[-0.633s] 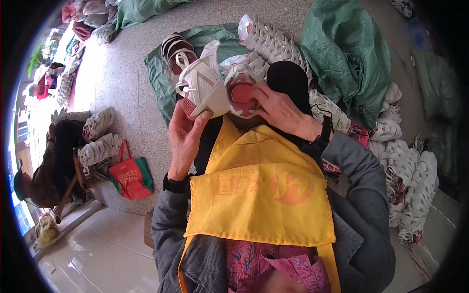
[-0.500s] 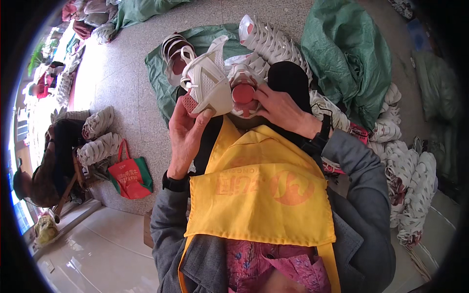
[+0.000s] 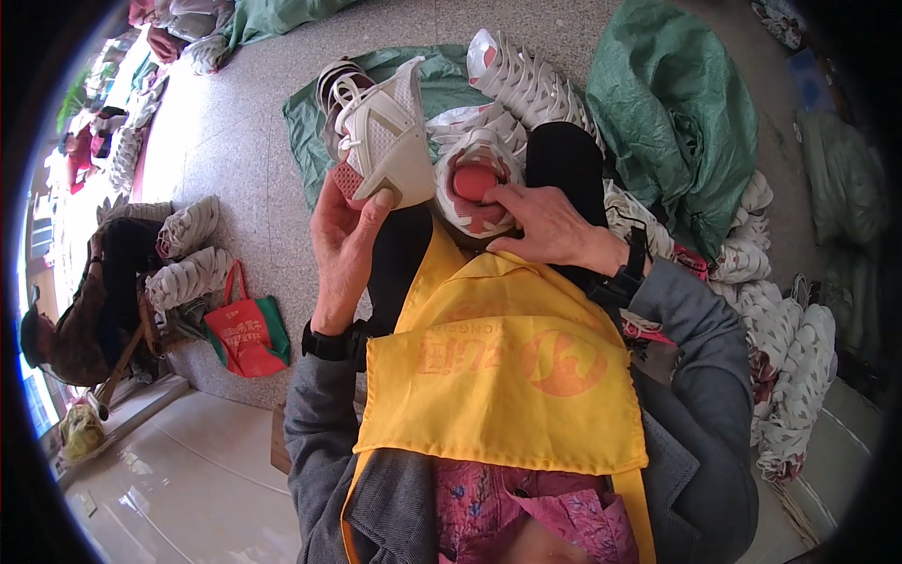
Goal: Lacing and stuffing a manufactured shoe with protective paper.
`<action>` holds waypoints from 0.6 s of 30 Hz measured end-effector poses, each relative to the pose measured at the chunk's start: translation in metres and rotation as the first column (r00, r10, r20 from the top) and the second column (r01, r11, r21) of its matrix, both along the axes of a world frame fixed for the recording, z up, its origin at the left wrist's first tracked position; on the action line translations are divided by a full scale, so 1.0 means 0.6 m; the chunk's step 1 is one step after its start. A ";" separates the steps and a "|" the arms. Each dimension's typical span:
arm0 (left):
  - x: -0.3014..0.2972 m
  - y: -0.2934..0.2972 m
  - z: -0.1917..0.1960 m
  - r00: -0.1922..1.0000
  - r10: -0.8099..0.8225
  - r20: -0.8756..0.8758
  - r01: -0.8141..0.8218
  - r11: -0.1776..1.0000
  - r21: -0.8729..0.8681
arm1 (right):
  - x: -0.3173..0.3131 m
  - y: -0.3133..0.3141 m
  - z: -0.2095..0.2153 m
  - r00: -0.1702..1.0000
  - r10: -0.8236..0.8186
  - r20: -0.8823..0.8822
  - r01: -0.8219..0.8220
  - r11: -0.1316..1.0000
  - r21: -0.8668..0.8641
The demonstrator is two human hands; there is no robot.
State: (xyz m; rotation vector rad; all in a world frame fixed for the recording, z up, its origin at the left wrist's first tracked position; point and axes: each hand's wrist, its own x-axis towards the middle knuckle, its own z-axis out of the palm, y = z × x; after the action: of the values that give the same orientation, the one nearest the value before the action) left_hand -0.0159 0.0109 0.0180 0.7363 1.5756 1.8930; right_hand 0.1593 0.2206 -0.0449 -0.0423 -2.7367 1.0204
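My left hand (image 3: 346,240) pinches a white shoe upper (image 3: 385,150) by its lower corner, near a pinkish-red textured patch, and holds it up with its laces showing. To the right of it, between my knees, stands a bundle of nested shoe uppers (image 3: 453,202), its opening facing up with a round pinkish-red surface inside. The fingers of my right hand (image 3: 554,226) are bent over the near right rim of this bundle, gripping its edge. The two pieces are apart. My right fingertips are partly hidden inside the rim.
Rows of nested white uppers (image 3: 531,80) lie ahead on a green sheet (image 3: 305,127), and more bundles (image 3: 799,376) lie at right beside a green sack (image 3: 672,122). At left are a red-green bag (image 3: 246,329) and a seated person (image 3: 80,310).
My left hand has moved the shoe upper left, away from the bundle. The bundle has tilted, so its opening shows more, and my right hand has shifted slightly lower on its rim.
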 end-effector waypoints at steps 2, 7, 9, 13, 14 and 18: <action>-0.005 0.002 0.001 1.000 0.009 -0.003 -0.009 1.000 0.013 | 0.003 0.012 0.001 0.997 -0.072 0.016 0.073 0.997 -0.003; -0.014 -0.003 0.014 0.997 0.075 -0.003 -0.075 0.997 0.014 | 0.008 0.059 0.064 0.966 -0.195 0.171 0.236 0.932 -0.275; -0.015 0.001 0.017 0.995 0.104 -0.003 -0.104 0.994 0.022 | 0.018 0.093 0.037 0.950 -0.309 0.035 0.289 0.834 -0.471; -0.017 0.001 0.010 0.998 0.047 -0.043 -0.047 0.999 0.014 | 0.035 0.140 0.080 0.859 -0.500 0.106 0.396 0.519 -0.757; -0.015 0.001 0.008 0.999 0.027 -0.039 -0.027 1.000 0.007 | 0.040 0.154 0.083 0.824 -0.559 0.093 0.394 0.446 -0.804; -0.005 0.010 -0.003 0.993 -0.008 -0.116 0.003 0.999 -0.045 | 0.065 0.211 0.088 0.711 -0.703 -0.010 0.400 0.415 -0.817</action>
State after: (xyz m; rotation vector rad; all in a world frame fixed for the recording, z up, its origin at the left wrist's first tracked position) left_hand -0.0188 0.0167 0.0165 0.8439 1.6791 1.8339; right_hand 0.1985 0.3475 0.0082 -0.7933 -1.5245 1.6592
